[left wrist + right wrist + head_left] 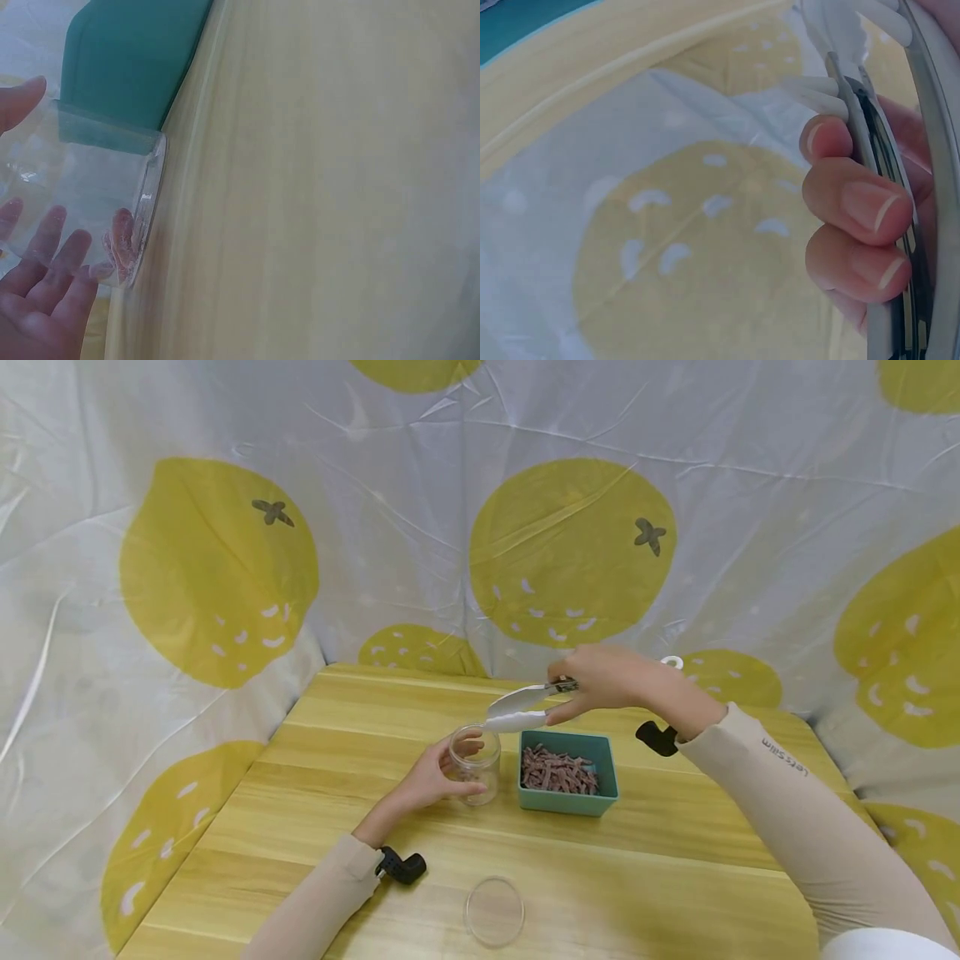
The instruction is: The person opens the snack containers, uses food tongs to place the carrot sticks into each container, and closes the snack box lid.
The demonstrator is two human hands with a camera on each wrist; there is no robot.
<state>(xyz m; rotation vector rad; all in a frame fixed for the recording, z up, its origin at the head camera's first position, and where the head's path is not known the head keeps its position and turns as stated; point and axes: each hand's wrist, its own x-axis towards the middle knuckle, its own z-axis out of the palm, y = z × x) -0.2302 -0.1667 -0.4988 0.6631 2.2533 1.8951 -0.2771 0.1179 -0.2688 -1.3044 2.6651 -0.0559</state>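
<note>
Teal box (566, 804) holds strips (557, 772); beside it, the left hand (429, 777) curls round the jar (482, 768). The right hand (609, 677) grips tongs (517, 722) near its rim, load unclear; best centre them before loosening.

Head cam looks down and far over table (420, 910) from near side; left-wrist cam, close, faces jar (90, 176); right-wrist cam, close, faces tongs (517, 699), far curtain (705, 300); all share teal box (135, 64).

lemon-printed cloth backdrop (397, 527), wood-grain table (660, 860)
</note>
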